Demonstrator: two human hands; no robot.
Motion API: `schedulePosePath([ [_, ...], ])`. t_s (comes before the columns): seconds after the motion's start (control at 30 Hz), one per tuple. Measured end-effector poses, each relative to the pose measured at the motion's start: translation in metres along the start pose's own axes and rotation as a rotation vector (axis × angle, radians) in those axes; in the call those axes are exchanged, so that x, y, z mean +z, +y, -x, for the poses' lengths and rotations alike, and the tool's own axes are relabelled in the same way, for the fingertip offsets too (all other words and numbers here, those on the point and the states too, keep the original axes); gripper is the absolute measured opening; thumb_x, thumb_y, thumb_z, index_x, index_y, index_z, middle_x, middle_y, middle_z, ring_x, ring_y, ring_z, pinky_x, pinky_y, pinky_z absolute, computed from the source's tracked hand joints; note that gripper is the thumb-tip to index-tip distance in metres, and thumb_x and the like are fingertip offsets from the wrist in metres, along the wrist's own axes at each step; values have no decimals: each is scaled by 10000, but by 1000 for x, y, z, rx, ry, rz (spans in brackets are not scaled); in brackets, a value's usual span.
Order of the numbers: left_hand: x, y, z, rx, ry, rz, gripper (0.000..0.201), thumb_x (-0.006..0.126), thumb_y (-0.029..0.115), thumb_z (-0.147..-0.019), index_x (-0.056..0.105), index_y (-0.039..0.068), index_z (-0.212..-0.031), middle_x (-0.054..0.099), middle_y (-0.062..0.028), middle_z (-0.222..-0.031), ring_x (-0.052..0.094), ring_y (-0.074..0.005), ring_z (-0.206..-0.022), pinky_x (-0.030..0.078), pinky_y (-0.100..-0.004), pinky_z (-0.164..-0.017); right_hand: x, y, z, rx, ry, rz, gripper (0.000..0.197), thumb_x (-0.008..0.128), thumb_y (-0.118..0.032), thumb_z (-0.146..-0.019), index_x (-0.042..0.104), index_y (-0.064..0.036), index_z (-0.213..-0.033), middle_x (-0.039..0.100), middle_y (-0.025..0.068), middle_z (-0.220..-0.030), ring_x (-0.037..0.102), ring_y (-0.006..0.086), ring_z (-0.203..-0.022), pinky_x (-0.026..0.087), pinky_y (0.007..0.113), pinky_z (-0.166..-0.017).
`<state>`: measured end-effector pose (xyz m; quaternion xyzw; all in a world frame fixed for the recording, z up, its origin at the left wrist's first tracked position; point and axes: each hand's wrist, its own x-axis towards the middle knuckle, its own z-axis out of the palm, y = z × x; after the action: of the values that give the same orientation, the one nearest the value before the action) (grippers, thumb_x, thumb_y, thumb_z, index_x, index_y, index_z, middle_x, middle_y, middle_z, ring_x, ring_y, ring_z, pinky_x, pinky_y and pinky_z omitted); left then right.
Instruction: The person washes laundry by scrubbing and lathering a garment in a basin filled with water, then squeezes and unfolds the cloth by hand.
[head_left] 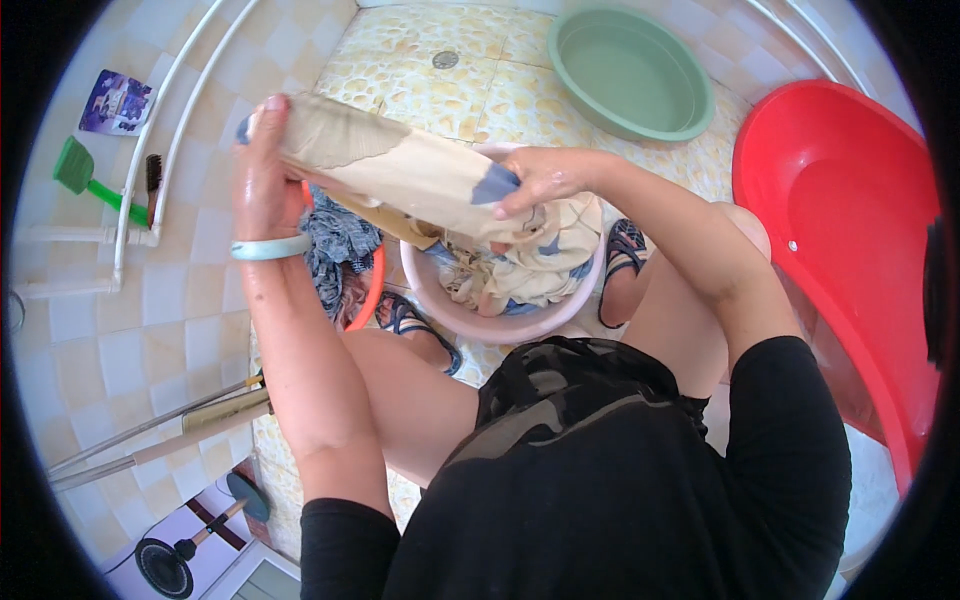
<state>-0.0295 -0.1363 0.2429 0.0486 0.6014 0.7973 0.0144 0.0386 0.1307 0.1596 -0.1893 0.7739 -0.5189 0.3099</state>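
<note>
A cream cloth with blue patches (400, 160) is stretched between my hands, with a darker, wet-looking area near its left end. My left hand (264, 165), with a pale bangle at the wrist, grips that end at the upper left. At the other end, my right hand (545, 180) pinches the cloth by a blue patch. Below hangs a pale pink basin (455, 312) on the floor between my feet, holding more bunched cream and blue fabric (545, 265). Whether the stretched cloth joins that fabric is hard to make out.
An orange-rimmed container (374, 290) with dark blue patterned cloth (335, 245) stands left of the pink basin. Farther back sits a green basin (630, 80). A big red tub (830, 190) occupies the right side. White pipes (140, 170) and a green brush (100, 190) line the left wall.
</note>
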Motion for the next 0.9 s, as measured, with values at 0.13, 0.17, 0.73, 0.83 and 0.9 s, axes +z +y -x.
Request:
schedulePosePath([
  [0.13,-47,15,-4,26,92,146,245,589,203,-853,559,-10,-972,610,-107,-927,604,-199,-825,496,-325,-753,-3,5,10,165,-154,302,523,628,-257,-675,542,-50,-1148,616,111,-1024,581,247,-925,437,335,-833],
  [0.17,-54,18,-4,-6,61,183,242,570,203,-864,560,-9,-980,614,-117,-943,608,-215,-855,500,-337,-768,-3,20,11,148,-162,381,530,626,-265,-665,545,-69,-1150,615,113,-1025,583,263,-924,438,348,-831],
  [0.73,-57,21,2,76,73,406,290,497,206,-904,518,-5,-1101,569,-135,-1100,536,-237,-1052,429,-383,-909,-42,-51,24,-208,565,363,341,431,-256,-840,542,-33,-1071,600,157,-929,554,282,-900,406,332,-843],
  [0.83,-35,12,-2,11,47,325,286,511,231,-898,538,-8,-1052,612,-145,-969,612,-230,-858,496,-357,-771,-67,-50,33,-358,615,70,337,432,-227,-834,561,-31,-1076,617,120,-972,571,230,-916,416,321,-860],
  [0.9,-20,3,-1,-50,-56,118,268,534,250,-884,564,-3,-968,623,-127,-771,607,-215,-581,502,-317,-550,-67,-46,25,-470,687,-256,340,438,-212,-830,562,-20,-1082,617,107,-988,575,210,-913,420,320,-866],
])
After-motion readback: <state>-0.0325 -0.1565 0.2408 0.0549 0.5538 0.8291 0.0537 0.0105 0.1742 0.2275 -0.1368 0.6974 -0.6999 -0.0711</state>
